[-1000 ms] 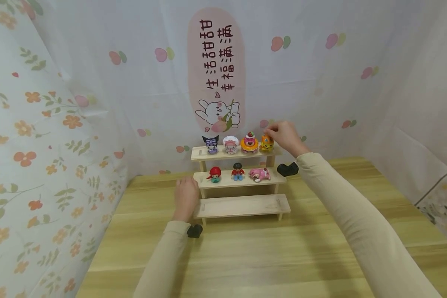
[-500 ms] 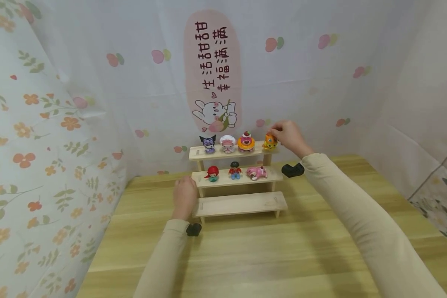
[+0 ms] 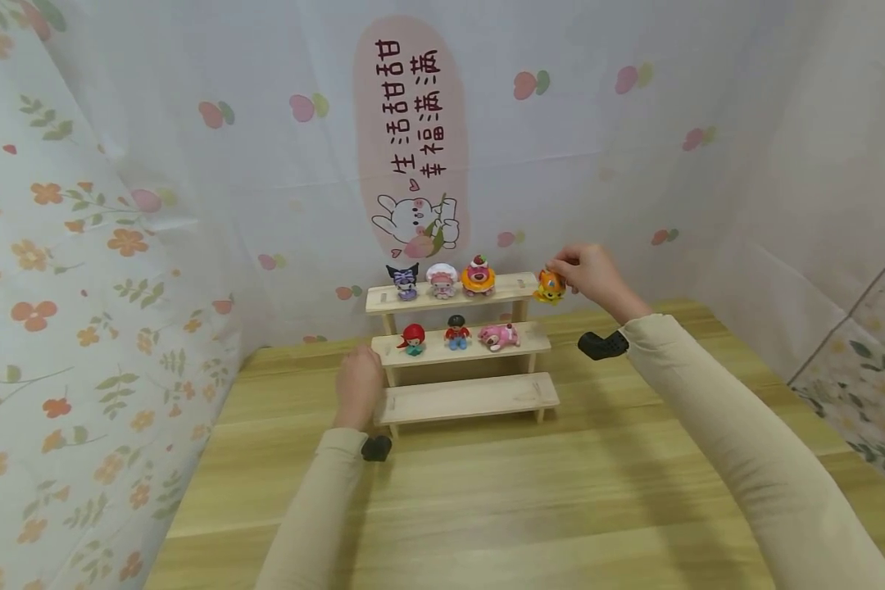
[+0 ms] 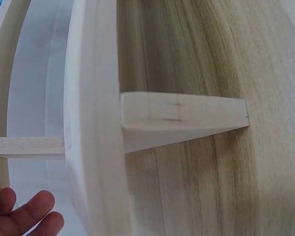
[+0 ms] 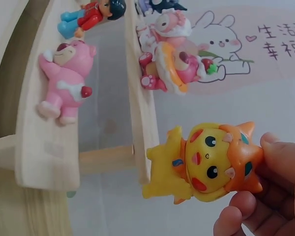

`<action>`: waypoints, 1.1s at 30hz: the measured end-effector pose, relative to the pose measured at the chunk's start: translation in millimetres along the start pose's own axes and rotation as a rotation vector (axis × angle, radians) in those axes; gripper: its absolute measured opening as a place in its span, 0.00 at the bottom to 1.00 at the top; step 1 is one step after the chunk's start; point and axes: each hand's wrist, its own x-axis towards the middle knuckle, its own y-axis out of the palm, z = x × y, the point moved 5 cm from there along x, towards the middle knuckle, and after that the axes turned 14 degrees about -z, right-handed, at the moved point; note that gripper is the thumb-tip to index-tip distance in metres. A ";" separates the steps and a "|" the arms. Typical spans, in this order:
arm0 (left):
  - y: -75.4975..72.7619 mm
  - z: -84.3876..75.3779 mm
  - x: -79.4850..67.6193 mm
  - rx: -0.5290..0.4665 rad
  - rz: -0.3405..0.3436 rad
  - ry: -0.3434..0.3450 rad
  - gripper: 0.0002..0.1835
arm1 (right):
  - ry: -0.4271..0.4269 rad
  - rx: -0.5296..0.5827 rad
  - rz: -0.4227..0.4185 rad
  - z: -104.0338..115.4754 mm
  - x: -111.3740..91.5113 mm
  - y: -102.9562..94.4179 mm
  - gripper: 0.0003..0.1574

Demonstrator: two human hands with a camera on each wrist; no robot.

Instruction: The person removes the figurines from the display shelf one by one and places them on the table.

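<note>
A yellow figurine with an orange hood [image 5: 201,164] is pinched by its head in my right hand [image 3: 597,274]. It is off the right end of the top tier of a three-tier wooden display stand [image 3: 472,397]; in the right wrist view it appears sideways, face to the camera. My left hand [image 3: 359,385] grips the stand's left end by the middle tier. In the left wrist view, curled fingertips [image 4: 42,206] show at that plank's end; the thumb is hidden.
The top tier holds a purple-black figurine [image 3: 406,283], a white-hatted one [image 3: 441,281] and a pink bear in an orange ring [image 3: 478,277]. On the middle tier are a red-haired figurine [image 3: 413,338], a black-haired one [image 3: 456,333] and a lying pink bear [image 3: 498,336]. A patterned curtain [image 3: 560,147] hangs behind.
My right hand has lifted the yellow figurine from the top tier's right end and moved it rightward, clear of the plank. The left hand keeps its place at the stand. The head view has shifted slightly.
</note>
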 end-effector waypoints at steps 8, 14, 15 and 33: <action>-1.7 1.1 2.1 -0.003 0.050 -0.024 0.19 | -0.006 -0.009 0.027 -15.7 -18.6 -8.8 0.19; -1.7 0.8 2.5 -0.009 0.026 -0.022 0.19 | 0.005 -0.026 0.070 -36.4 -34.6 -2.5 0.17; -2.2 0.3 2.2 -0.014 0.021 -0.022 0.19 | 0.013 -0.028 0.077 -40.4 -38.0 -0.7 0.17; 2.6 2.2 1.3 -0.014 0.074 -0.038 0.19 | 0.026 -0.065 0.156 -91.0 -89.2 21.1 0.12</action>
